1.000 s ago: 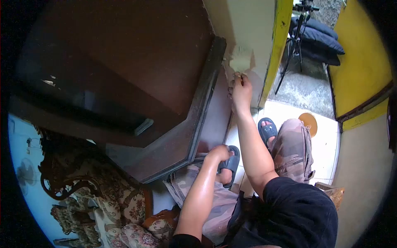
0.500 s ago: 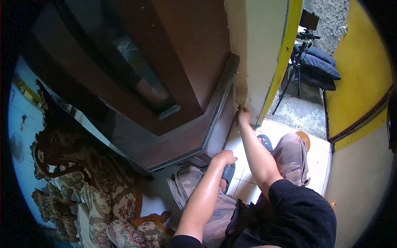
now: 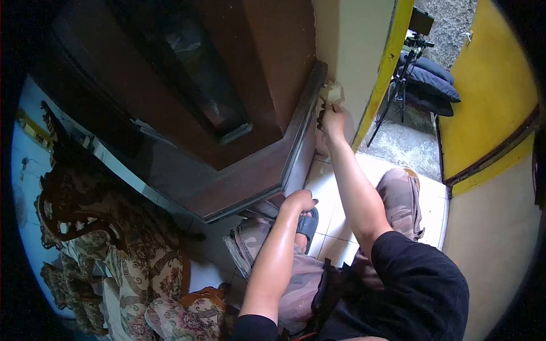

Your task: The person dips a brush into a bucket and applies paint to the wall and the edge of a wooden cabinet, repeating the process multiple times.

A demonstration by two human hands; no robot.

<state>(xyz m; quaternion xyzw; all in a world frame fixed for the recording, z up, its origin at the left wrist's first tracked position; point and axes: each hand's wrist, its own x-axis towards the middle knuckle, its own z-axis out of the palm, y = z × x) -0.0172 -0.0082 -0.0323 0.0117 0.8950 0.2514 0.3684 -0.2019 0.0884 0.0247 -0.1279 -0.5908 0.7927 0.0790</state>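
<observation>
My right hand is closed at the cream wall, in the narrow strip between the dark brown cabinet and the yellow door frame. It grips what looks like a flat paintbrush, whose pale, blurred end lies against the wall just above my fingers. The brush's handle is mostly hidden. Lower down, my left hand hangs beside the cabinet's bottom edge, over my sandal. The back of that hand and the thumb side show; the other fingers are largely hidden.
White floor tiles lie under my feet. Through the yellow doorway stand a tripod and stacked dark cushions. A yellow door hangs at the right. Carved chairs with floral upholstery crowd the lower left.
My right hand has moved up along the wall with the brush. My left hand has shifted slightly left and up, and the whole view has tilted a little.
</observation>
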